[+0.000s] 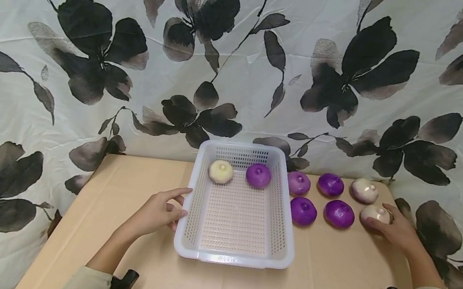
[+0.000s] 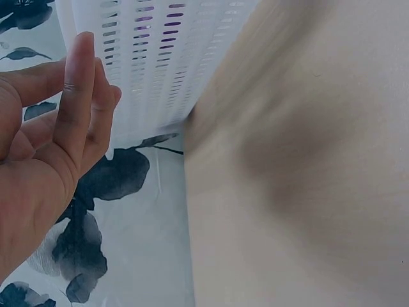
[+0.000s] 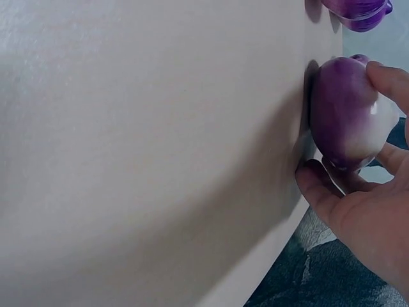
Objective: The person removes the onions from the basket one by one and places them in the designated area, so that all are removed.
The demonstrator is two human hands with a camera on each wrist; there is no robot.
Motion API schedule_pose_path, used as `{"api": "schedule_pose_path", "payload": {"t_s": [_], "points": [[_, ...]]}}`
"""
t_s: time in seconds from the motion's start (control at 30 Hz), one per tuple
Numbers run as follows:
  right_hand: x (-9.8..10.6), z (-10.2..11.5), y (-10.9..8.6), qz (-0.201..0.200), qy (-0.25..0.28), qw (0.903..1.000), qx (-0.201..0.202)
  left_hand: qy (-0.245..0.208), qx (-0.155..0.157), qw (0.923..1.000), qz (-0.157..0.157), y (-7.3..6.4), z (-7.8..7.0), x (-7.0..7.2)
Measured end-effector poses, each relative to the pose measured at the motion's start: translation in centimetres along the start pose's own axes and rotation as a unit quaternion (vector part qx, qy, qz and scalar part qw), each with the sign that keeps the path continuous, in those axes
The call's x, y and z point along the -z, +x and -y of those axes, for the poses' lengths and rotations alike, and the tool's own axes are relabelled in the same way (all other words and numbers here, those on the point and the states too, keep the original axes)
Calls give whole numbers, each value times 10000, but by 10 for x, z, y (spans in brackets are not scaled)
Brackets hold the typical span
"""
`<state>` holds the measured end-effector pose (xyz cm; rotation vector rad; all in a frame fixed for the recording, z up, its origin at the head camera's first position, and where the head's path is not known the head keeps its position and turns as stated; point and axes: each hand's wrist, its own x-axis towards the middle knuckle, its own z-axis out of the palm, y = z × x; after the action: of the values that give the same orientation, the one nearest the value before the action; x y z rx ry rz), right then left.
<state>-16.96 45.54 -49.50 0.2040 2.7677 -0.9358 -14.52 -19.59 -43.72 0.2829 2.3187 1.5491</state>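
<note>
My right hand (image 1: 399,230) grips a white-and-purple onion (image 1: 376,214) at the right end of the table, fingers and thumb around its sides. The right wrist view shows this onion (image 3: 348,115) purple on one side and whitish on the other, close to the tabletop. With loosely bent fingers, my left hand (image 1: 160,211) touches the left rim of a white perforated plastic basket (image 1: 233,258). In the left wrist view its fingers (image 2: 77,96) lie beside the basket's outer wall (image 2: 153,77). A pale onion (image 1: 220,171) and a purple onion (image 1: 258,175) sit at the basket's far end.
Right of the basket stand several purple onions (image 1: 339,214) in two rows, with another white-and-purple onion (image 1: 364,191) behind the gripped one. Wood-coloured table (image 1: 327,286) lies underneath. Flower-patterned cloth (image 1: 280,112) hangs behind and spreads at both sides.
</note>
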Motion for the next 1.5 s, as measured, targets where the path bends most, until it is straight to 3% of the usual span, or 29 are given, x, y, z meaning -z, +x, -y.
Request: {"api": "schedule_pose_path", "payload": {"t_s": [0.33, 0.6, 0.87, 1.1, 1.33, 1.5], "points": [[0, 4, -3, 45, 83, 9999, -57, 42, 9, 10000, 20, -1, 2, 1], [11, 2, -11, 119, 230, 9995, -176, 89, 72, 9999, -4, 1, 3, 0], [27, 18, -12, -311, -194, 9990, 269, 43, 23, 10000, 29, 1, 4, 1], [32, 59, -12, -705, -247, 9961, 477, 26, 26, 10000, 4, 1, 4, 1], [20, 114, -16, -831, 62, 9900, 1140, -33, 19, 10000, 33, 1, 3, 1], [11, 151, -18, -994, -90, 9760, 1938, -1, 3, 10000, 4, 0, 2, 1]]}}
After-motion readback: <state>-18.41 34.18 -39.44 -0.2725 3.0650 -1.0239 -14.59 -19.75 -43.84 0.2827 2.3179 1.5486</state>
